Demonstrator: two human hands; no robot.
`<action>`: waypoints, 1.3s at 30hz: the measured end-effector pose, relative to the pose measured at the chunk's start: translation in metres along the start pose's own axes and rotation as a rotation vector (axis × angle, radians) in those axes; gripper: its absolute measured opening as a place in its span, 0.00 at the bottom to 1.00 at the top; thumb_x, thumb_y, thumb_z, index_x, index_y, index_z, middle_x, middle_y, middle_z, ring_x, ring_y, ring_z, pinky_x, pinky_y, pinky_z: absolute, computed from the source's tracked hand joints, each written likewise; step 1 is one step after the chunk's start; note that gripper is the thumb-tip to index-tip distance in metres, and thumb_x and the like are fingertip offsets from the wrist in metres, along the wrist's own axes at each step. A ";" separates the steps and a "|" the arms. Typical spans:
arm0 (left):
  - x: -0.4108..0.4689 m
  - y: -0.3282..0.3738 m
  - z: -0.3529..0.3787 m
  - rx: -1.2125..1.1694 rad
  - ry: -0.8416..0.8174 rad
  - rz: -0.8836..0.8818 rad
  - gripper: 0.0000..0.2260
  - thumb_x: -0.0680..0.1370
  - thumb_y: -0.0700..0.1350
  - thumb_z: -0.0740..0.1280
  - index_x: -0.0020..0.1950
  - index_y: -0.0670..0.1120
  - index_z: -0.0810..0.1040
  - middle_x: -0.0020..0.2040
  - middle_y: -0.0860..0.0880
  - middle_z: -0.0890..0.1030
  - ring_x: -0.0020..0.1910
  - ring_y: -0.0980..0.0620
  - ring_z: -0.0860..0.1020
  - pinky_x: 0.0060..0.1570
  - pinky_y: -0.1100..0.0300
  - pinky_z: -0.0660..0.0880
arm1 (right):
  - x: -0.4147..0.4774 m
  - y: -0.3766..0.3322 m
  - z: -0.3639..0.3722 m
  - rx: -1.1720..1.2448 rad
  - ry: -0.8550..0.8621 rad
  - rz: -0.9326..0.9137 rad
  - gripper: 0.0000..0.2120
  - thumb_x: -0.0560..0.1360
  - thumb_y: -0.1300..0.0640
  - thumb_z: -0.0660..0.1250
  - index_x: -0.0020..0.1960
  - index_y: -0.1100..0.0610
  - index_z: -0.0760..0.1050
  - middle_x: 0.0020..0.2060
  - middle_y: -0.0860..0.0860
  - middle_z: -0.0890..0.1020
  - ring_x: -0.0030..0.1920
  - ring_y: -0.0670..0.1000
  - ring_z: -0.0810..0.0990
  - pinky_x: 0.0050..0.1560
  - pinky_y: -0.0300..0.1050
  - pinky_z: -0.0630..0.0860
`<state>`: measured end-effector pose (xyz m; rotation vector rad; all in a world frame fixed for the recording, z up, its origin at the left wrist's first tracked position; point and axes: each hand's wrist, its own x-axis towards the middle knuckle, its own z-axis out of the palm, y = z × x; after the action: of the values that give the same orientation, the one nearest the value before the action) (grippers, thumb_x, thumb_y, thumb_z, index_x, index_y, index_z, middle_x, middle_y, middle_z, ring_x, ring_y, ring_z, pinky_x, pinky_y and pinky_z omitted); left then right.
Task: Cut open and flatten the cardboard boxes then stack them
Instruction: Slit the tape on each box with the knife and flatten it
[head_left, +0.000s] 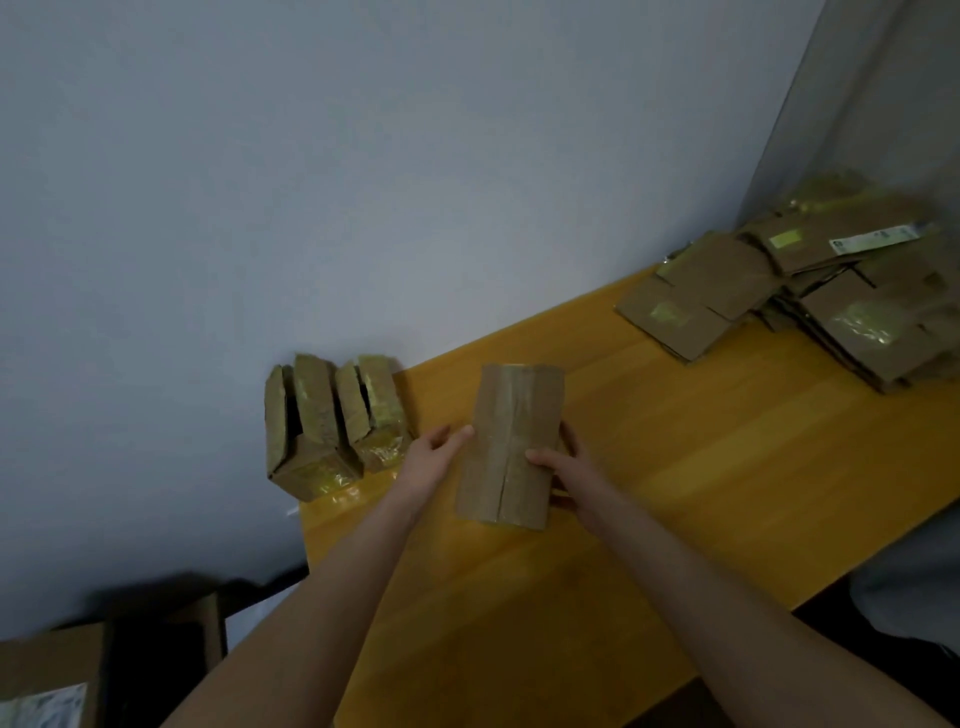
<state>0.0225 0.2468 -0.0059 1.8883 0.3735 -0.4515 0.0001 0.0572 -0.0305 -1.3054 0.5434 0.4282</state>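
A closed box (511, 441) is near the middle of the yellow tabletop (675, 467), its long taped face turned up toward the camera, with a seam running down the centre. I cannot tell whether its underside rests on the wood or is lifted just clear.

The right hand (563, 467) grips the box by its right edge: the thumb (540, 460) lies across the taped face and the fingers curl round behind the side. The left hand (434, 454) holds nothing. Its fingers are stretched out nearly straight, with the tips at the box's left edge, touching it or just beside it; the blur hides which.

At the far left corner of the tabletop, against the grey wall (363, 182), two more boxes stand side by side and touching, the left one (306, 431) and the right one (371, 410). Both have yellowish tape and a dark slit open along the top.

Well apart, at the far right end, lies a loose stack (810, 296) of flattened cardboard, its sheets fanned out unevenly, with a white label (878, 239) on the top piece.

Down at the lower left, below the tabletop's level, sits a brown carton (47, 670).
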 end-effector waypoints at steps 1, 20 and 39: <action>0.002 -0.001 0.000 0.007 -0.008 0.004 0.35 0.75 0.60 0.67 0.77 0.46 0.61 0.72 0.44 0.68 0.69 0.45 0.69 0.66 0.50 0.68 | -0.001 0.002 0.000 -0.014 -0.013 -0.004 0.40 0.71 0.58 0.74 0.76 0.44 0.57 0.63 0.53 0.75 0.56 0.57 0.78 0.44 0.50 0.78; 0.037 -0.041 -0.005 -0.129 0.020 -0.217 0.23 0.75 0.54 0.71 0.66 0.46 0.74 0.57 0.48 0.81 0.54 0.48 0.79 0.56 0.47 0.77 | 0.055 0.044 -0.045 -1.402 0.406 0.063 0.22 0.81 0.50 0.59 0.72 0.56 0.62 0.68 0.56 0.68 0.67 0.57 0.66 0.61 0.50 0.70; 0.039 -0.031 -0.007 -0.104 0.135 -0.079 0.40 0.71 0.48 0.76 0.78 0.44 0.59 0.69 0.44 0.73 0.63 0.44 0.75 0.62 0.42 0.74 | 0.015 0.003 0.006 -0.786 -0.053 -0.328 0.32 0.78 0.49 0.64 0.77 0.48 0.53 0.64 0.47 0.73 0.63 0.53 0.75 0.59 0.52 0.77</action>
<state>0.0431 0.2657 -0.0473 1.8120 0.5530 -0.3512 0.0111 0.0638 -0.0408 -2.0898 0.0910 0.4136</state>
